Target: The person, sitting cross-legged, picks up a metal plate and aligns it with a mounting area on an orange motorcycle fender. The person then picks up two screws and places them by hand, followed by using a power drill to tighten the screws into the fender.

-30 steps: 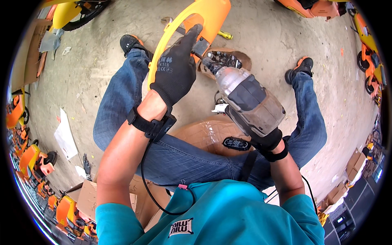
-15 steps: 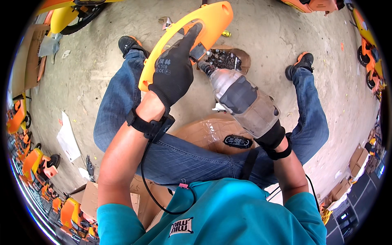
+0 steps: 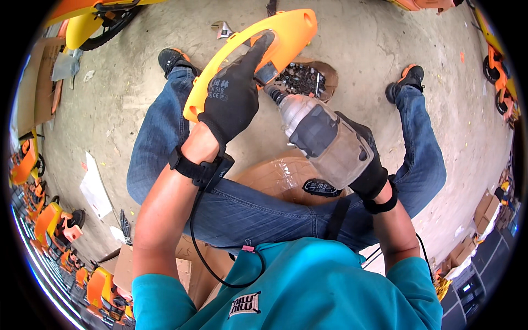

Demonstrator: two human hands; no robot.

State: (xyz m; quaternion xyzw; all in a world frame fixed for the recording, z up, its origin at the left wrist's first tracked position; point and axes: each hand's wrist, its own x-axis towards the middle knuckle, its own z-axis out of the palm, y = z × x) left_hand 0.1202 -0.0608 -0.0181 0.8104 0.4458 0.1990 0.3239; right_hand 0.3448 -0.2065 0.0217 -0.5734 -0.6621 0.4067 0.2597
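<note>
My left hand point(image 3: 234, 99), in a black work glove, grips a yellow-orange plastic panel point(image 3: 297, 36) with a long oval opening. Its index finger stretches along the opening. A small dark bracket-like piece point(image 3: 267, 72) sits at the panel's inner edge, beside that finger. My right hand point(image 3: 369, 175), also gloved in black, is closed round a power driver point(image 3: 327, 140) with a cloudy cover; the driver body hides most of the fingers. The driver's dark nose point(image 3: 274, 93) points up-left at the bracket-like piece. Whether its tip touches a screw is too small to tell.
Beyond the driver lies a cardboard tray of small hardware point(image 3: 302, 80). An adjustable wrench point(image 3: 223, 29) rests on the concrete floor. Between my legs is a cardboard box point(image 3: 269, 179) with a black display unit point(image 3: 322, 188) on it. Orange-yellow vehicles point(image 3: 47, 223) line the left.
The driver has turned slightly and its rear has shifted a little left, so more of my right hand shows. The panel has moved slightly, still in my left hand.
</note>
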